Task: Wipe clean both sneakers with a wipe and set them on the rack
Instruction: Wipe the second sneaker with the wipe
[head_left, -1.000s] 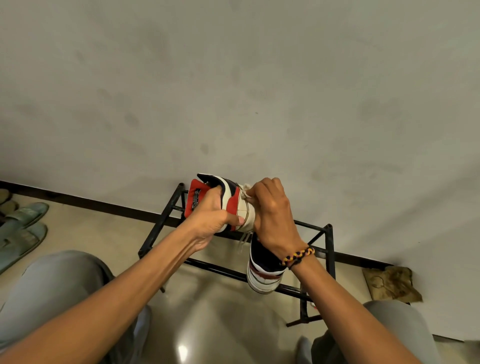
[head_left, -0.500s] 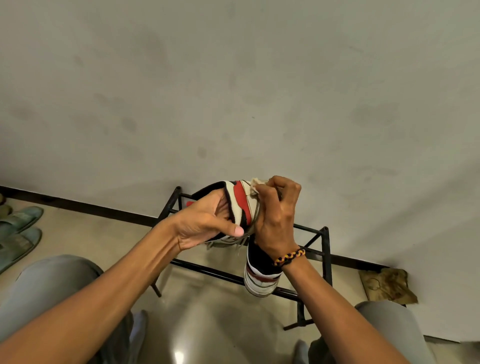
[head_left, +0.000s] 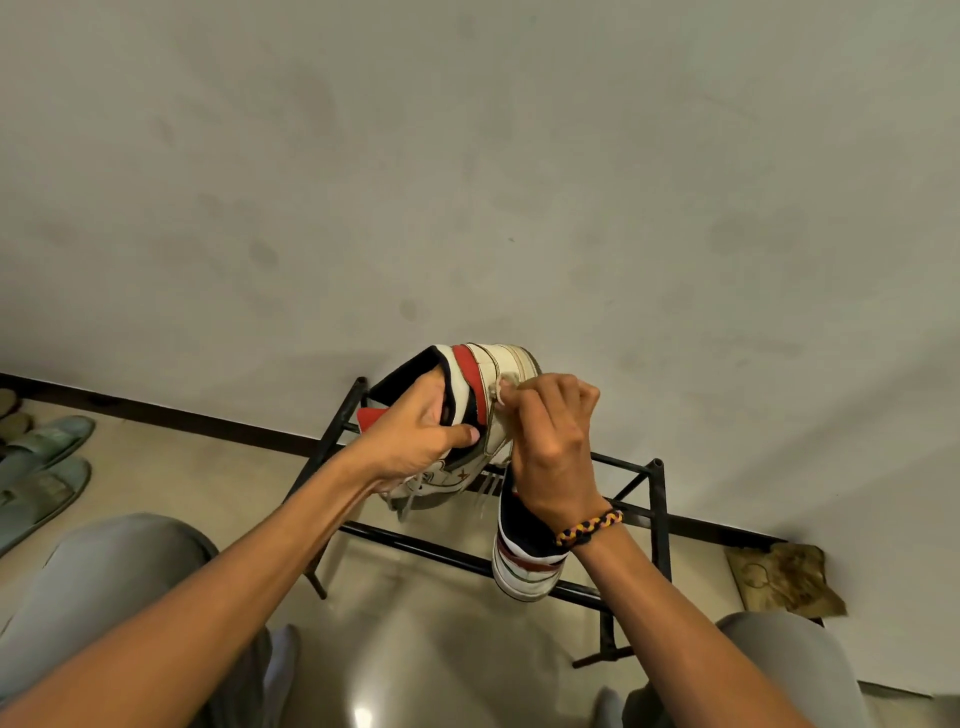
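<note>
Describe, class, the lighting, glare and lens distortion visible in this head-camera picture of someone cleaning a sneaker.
Head view: dim, warm light; one bright glare spot on the glossy floor near the bottom edge; wide-angle bending curves the baseboard and splays the forearms outward; the held sneaker, both hands and the rack stay fairly sharp; faint blotchy patches mottle the wall.

A white, red and black high-top sneaker (head_left: 483, 410) is held up above the black metal rack (head_left: 657, 525), a crumpled wipe (head_left: 511, 383) (pale, mostly hidden) pressed to its side. The second sneaker (head_left: 524, 561) apparently rests on the rack.
</note>
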